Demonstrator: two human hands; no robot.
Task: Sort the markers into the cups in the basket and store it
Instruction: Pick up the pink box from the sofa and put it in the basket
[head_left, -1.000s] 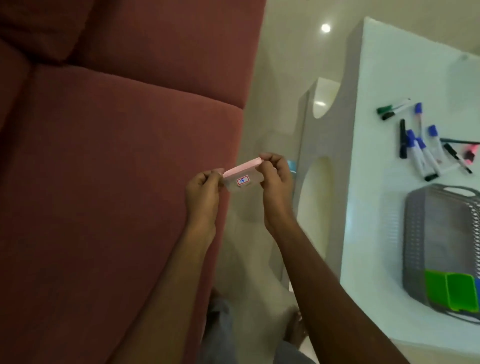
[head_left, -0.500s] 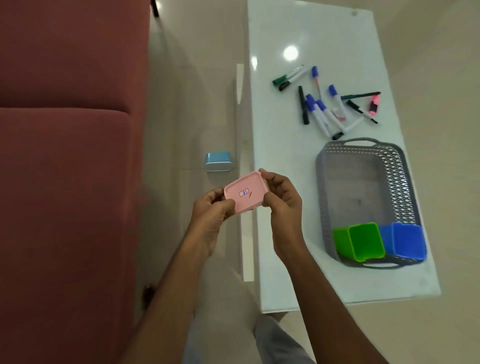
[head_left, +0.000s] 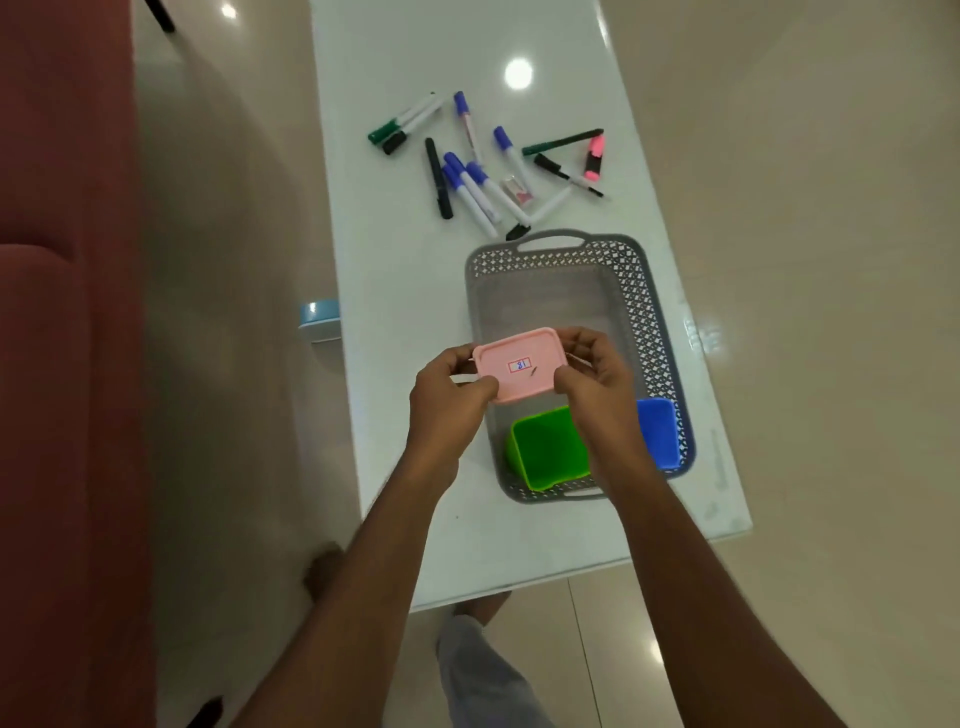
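Head view shows my left hand (head_left: 451, 402) and right hand (head_left: 597, 387) pinching the pink cup (head_left: 519, 365) by its short ends, bottom up. A second ago I held it out by the sofa; now it hangs over the grey basket (head_left: 647, 306), just above the green cup (head_left: 548, 449) and blue cup (head_left: 658, 431). I judge it goes in next. The markers (head_left: 470, 189) lie unsorted beyond the basket on the white table (head_left: 395, 312).

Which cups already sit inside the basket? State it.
Two: the green cup and blue cup stand in the grey basket. The pink cup is held above it.
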